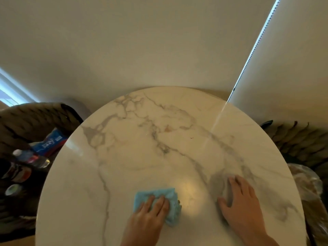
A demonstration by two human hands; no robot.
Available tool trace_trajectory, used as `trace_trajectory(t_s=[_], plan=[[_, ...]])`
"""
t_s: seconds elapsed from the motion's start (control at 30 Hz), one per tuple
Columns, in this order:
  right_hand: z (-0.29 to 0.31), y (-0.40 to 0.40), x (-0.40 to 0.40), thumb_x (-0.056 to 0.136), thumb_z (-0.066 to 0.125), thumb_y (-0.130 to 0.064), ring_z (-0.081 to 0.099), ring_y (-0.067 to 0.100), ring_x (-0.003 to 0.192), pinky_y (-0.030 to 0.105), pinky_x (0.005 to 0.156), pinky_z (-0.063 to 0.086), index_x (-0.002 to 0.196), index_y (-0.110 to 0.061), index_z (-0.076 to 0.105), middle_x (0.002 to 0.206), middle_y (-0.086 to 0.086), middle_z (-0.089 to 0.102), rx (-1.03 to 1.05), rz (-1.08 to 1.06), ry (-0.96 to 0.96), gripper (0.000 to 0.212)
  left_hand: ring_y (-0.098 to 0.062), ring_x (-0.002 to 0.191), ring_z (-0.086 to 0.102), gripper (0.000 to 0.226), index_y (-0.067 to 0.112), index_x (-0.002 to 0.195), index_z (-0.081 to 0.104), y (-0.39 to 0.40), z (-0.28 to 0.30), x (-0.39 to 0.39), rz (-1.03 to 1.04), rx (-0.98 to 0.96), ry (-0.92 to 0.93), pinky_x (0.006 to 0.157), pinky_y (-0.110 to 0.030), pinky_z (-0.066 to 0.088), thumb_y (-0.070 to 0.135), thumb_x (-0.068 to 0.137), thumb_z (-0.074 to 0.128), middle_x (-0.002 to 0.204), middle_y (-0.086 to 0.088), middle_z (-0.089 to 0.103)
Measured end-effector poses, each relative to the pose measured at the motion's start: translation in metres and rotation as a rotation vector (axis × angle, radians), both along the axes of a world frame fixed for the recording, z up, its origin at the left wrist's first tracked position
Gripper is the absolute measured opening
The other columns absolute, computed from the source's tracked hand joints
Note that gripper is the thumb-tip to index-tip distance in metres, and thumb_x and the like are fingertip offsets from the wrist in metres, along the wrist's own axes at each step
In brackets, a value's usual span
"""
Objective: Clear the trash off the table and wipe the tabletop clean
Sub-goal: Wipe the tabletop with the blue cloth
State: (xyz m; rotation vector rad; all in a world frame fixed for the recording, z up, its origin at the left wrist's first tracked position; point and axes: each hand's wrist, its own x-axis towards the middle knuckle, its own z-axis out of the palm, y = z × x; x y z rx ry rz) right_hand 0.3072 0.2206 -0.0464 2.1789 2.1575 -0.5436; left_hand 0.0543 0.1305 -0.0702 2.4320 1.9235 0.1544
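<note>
On tabletop [142, 148], left fingers [160, 204] flat atop cloth [159, 192], right fingers [237, 183] flat; bottles [33, 158] off left edge.

Glossy marble tabletop [142, 139]; soft blue cloth [159, 194].

The round, white marble-patterned bench [124, 157] carries a crumpled blue cloth [159, 197] near its front edge. A small dark crumb [191, 137] lies farther back, right of centre.
</note>
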Motion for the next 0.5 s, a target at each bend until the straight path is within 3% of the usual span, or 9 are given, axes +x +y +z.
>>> trace_trajectory(t_s=[0.13, 0.23, 0.33, 0.4, 0.43, 0.5], plan=[[-0.018, 0.0, 0.004, 0.074, 0.062, -0.046, 0.041, 0.031, 0.129, 0.041, 0.108, 0.034, 0.134, -0.009, 0.055, 0.144, 0.013, 0.046, 0.025, -0.038, -0.006, 0.071, -0.024, 0.079, 0.073, 0.044, 0.02, 0.1, 0.076, 0.061, 0.013, -0.072, 0.32, -0.113, 0.086, 0.049, -0.034, 0.057, 0.018, 0.072, 0.042, 0.099, 0.0, 0.075], [-0.03, 0.004, 0.007, 0.056, 0.045, -0.053, 0.055, 0.041, 0.105, 0.043, 0.092, 0.037, 0.111, 0.001, 0.068, 0.122, 0.024, 0.06, 0.001, -0.066, 0.018, 0.081, -0.027, 0.095, 0.068, 0.04, 0.025, 0.124, 0.062, 0.128, 0.029, -0.081, 0.515, -0.135, 0.114, 0.073, -0.034, 0.054, 0.014, 0.088, 0.047, 0.117, -0.001, 0.067], [-0.028, 0.009, -0.003, 0.052, 0.044, -0.057, 0.062, 0.046, 0.105, 0.045, 0.093, 0.047, 0.111, 0.002, 0.068, 0.123, 0.025, 0.061, -0.069, -0.08, 0.022, 0.087, -0.025, 0.106, 0.062, 0.04, 0.024, 0.133, 0.051, 0.186, 0.028, -0.06, 0.474, -0.098, 0.113, 0.081, -0.035, 0.049, 0.015, 0.095, 0.04, 0.124, 0.0, 0.061], [-0.02, 0.019, -0.014, 0.059, 0.053, -0.054, 0.059, 0.045, 0.112, 0.054, 0.094, 0.048, 0.119, -0.001, 0.065, 0.132, 0.023, 0.056, 0.002, -0.075, -0.004, 0.081, -0.026, 0.108, 0.061, 0.042, 0.022, 0.132, 0.051, 0.192, 0.02, -0.043, 0.421, -0.117, 0.06, 0.079, -0.037, 0.051, 0.014, 0.091, 0.047, 0.124, 0.0, 0.061], [-0.012, 0.026, -0.02, 0.069, 0.059, -0.052, 0.051, 0.041, 0.125, 0.051, 0.103, 0.042, 0.13, -0.006, 0.058, 0.142, 0.019, 0.048, 0.005, -0.086, -0.025, 0.076, -0.025, 0.105, 0.064, 0.042, 0.021, 0.127, 0.058, 0.182, 0.018, -0.039, 0.362, -0.118, 0.038, 0.074, -0.036, 0.054, 0.014, 0.086, 0.055, 0.119, 0.001, 0.065], [0.003, 0.042, -0.035, 0.087, 0.05, -0.056, 0.021, 0.026, 0.146, 0.039, 0.119, 0.019, 0.149, -0.02, 0.03, 0.16, 0.006, 0.02, -0.036, -0.098, -0.043, 0.075, -0.022, 0.09, 0.071, 0.038, 0.021, 0.108, 0.073, 0.156, 0.014, -0.044, 0.169, -0.103, 0.047, 0.055, -0.031, 0.056, 0.016, 0.072, 0.06, 0.103, 0.004, 0.073]])
